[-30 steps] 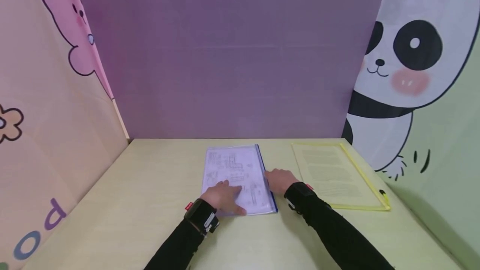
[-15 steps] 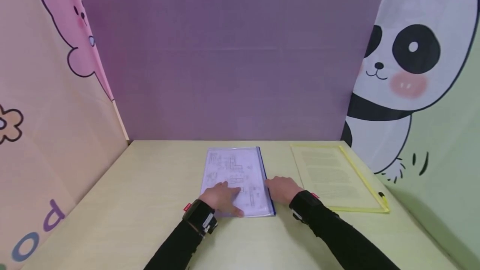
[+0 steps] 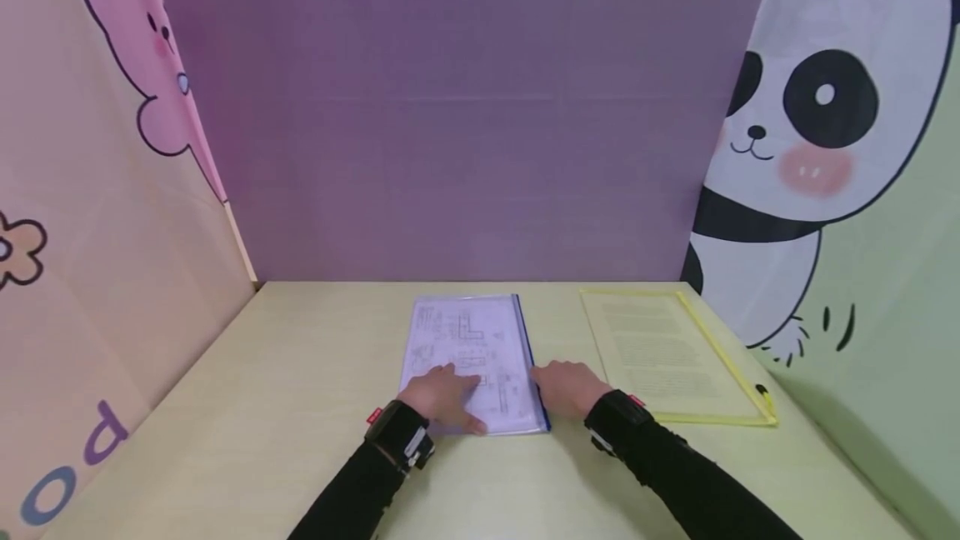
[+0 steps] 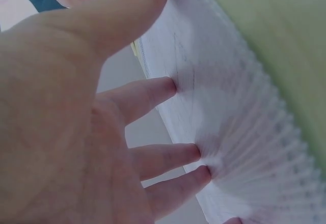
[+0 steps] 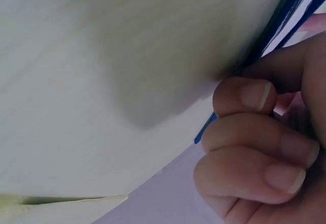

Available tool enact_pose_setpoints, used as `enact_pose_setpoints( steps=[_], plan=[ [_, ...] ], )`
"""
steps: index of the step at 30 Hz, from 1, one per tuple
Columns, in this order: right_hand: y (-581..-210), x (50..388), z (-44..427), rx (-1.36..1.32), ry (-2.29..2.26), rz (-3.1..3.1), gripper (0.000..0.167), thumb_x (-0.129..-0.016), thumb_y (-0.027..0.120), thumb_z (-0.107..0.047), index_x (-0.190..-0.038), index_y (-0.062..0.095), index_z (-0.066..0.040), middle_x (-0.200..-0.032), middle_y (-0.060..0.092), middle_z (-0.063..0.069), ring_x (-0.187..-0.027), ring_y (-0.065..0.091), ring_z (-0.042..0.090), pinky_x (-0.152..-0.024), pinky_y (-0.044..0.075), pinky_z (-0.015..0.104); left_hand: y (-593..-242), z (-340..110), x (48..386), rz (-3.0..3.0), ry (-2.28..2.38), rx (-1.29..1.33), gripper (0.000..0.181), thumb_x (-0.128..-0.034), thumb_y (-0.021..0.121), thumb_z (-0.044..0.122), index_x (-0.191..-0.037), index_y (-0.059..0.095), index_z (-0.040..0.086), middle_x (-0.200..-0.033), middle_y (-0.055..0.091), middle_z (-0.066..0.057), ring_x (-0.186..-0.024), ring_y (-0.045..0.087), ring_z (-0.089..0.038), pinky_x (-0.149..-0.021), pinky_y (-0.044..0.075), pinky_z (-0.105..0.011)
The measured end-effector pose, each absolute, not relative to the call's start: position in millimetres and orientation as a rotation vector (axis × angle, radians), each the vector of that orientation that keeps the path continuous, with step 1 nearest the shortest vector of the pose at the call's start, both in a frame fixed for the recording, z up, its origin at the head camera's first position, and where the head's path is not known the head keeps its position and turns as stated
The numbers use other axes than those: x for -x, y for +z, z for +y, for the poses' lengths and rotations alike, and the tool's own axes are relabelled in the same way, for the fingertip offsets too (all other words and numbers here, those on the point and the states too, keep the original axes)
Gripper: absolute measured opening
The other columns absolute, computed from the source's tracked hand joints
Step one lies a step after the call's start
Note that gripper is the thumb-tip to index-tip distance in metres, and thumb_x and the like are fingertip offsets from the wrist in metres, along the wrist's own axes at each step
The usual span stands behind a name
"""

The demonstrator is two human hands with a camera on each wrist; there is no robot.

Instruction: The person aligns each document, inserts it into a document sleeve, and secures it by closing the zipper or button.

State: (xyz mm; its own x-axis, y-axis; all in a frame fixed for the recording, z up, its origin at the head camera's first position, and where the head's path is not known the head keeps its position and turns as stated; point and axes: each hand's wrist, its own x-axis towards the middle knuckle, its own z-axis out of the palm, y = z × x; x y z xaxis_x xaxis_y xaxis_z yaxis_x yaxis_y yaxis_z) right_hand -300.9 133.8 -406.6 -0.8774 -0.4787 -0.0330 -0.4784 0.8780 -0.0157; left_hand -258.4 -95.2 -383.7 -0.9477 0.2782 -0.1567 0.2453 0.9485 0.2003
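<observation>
A clear document bag (image 3: 450,323) with a blue zipper edge (image 3: 523,326) lies on the table; printed line drawings show through it. My left hand (image 3: 438,397) rests on its near left part, fingers spread and fingertips pressing the surface, which creases around them in the left wrist view. At the blue edge on the bag's right side is my right hand (image 3: 570,387), its fingers curled and pinching there. The right wrist view shows the blue band (image 5: 262,46) running to the pinched index finger and thumb; any zipper pull is hidden by the fingers.
To the right lies a yellow-edged document bag (image 3: 656,357) with a printed text sheet inside, and a small black and yellow tab (image 3: 762,391) at its right edge. A purple panel (image 3: 472,123) stands behind the table (image 3: 315,373); patterned walls flank both sides.
My right hand has slid a short way toward me along the blue edge. My left hand stays in place on the bag. The head view has tilted slightly.
</observation>
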Motion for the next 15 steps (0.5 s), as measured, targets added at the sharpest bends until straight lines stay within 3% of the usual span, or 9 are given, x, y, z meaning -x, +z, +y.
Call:
enact_pose_setpoints(
  steps=[15],
  plan=[
    [-404.3, 298.2, 137.7, 0.808, 0.016, 2.989, 0.009, -0.099, 0.058, -0.013, -0.098, 0.066, -0.009, -0.079, 0.058, 0.004, -0.069, 0.051, 0.02, -0.066, 0.049, 0.041, -385.6, -93.7, 258.2, 2.922, 0.246, -0.364, 0.083, -0.0755, 0.081, 0.062, -0.147, 0.056, 0.027, -0.148, 0.049, -0.017, -0.134, 0.047, -0.034, -0.101, 0.045, -0.056]
  ],
)
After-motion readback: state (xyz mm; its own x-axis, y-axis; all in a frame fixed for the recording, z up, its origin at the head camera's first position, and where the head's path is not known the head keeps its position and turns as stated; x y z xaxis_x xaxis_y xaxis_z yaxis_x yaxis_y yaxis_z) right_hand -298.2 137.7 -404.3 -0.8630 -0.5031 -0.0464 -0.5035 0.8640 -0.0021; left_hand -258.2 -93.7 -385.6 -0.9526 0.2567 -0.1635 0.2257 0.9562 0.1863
